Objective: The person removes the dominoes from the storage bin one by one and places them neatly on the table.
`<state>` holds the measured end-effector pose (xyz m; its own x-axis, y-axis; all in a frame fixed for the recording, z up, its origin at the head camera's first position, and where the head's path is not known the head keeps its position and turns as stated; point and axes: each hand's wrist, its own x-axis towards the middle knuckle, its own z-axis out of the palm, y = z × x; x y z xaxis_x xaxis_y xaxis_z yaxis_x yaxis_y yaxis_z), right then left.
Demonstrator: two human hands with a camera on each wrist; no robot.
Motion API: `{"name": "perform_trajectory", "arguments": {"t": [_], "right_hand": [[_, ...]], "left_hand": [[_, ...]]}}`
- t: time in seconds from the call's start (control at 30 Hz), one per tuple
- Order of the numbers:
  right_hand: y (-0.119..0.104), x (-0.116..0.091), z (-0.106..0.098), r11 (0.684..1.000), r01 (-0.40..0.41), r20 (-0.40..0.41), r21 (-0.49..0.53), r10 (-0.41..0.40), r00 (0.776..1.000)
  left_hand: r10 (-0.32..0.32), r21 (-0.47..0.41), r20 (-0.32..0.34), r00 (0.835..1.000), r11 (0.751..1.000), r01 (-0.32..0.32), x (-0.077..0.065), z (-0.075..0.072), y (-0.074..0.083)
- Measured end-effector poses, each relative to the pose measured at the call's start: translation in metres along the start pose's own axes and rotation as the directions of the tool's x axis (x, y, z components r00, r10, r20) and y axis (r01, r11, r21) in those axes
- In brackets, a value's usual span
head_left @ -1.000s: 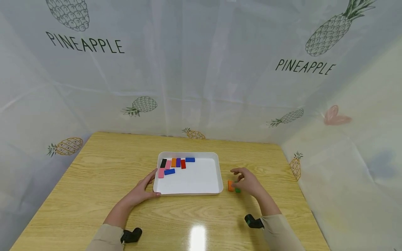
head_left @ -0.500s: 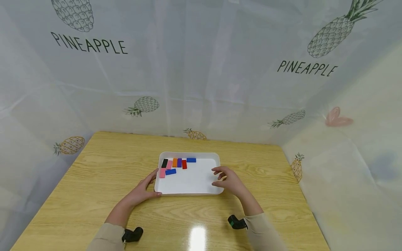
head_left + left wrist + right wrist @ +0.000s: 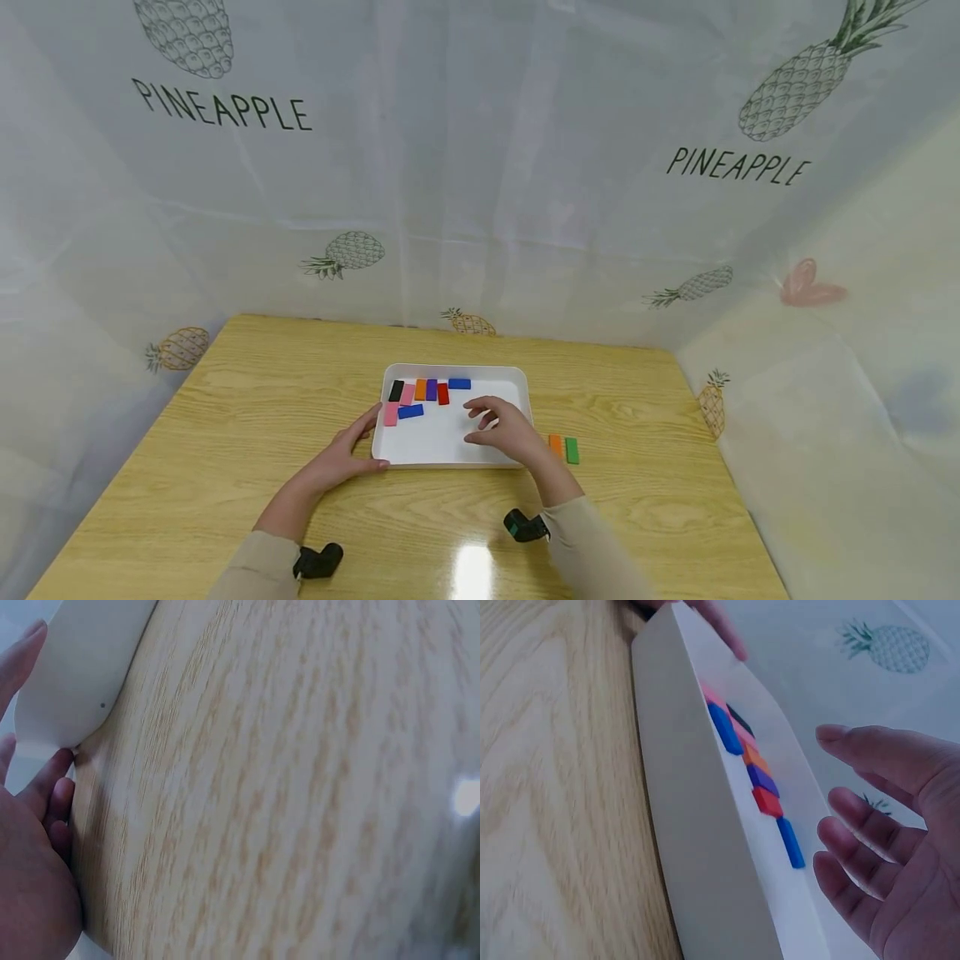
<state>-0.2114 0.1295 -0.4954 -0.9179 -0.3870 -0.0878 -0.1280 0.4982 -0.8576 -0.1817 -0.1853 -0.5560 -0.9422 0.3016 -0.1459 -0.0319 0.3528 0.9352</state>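
A shallow white tray (image 3: 442, 442) holds small coloured blocks toward its back left. Among them are a black block (image 3: 397, 391), a red block (image 3: 443, 394), a purple block (image 3: 431, 390) and a blue block (image 3: 460, 384). My left hand (image 3: 337, 462) spans the tray's left end, thumb by the front corner and fingers along the side wall. Over the tray's right half hovers my right hand (image 3: 506, 429), thumb and fingers loosely apart. The right wrist view shows nothing between the fingers of that hand (image 3: 900, 847).
On the wooden table (image 3: 300, 392), right of the tray, lie an orange block (image 3: 555, 445) and a green block (image 3: 572, 451), the orange one partly behind my right wrist. A pineapple-print curtain (image 3: 480, 167) rises behind the table's far edge.
My right hand has moved left, from the orange and green blocks to above the tray. Both blocks still lie on the table. My left hand stays at the tray's left end.
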Motion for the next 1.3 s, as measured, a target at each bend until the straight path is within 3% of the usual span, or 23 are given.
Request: {"name": "perform_trajectory", "arguments": {"t": [0.37,0.73,1.13,1.3], "right_hand": [[-0.008,0.028,0.03,0.999,-0.039,0.009,0.022,0.038,0.999],[0.004,0.045,0.064,0.994,-0.092,-0.045,0.063,0.095,0.994],[0.007,0.06,0.078,0.992,-0.113,-0.016,0.047,0.114,0.993],[0.01,0.064,0.078,0.992,-0.128,-0.001,-0.008,0.128,0.992]], "left_hand": [[-0.01,-0.003,-0.005,1.0,1.0,0.01,0.002,0.0,-0.001],[-0.021,-0.003,-0.005,1.0,1.0,0.021,0.0,0.0,0.002],[-0.001,-0.004,-0.001,1.0,1.0,0.001,0.002,-0.001,-0.003],[-0.015,-0.005,0.0,1.0,1.0,0.015,0.003,0.0,-0.003]]}}
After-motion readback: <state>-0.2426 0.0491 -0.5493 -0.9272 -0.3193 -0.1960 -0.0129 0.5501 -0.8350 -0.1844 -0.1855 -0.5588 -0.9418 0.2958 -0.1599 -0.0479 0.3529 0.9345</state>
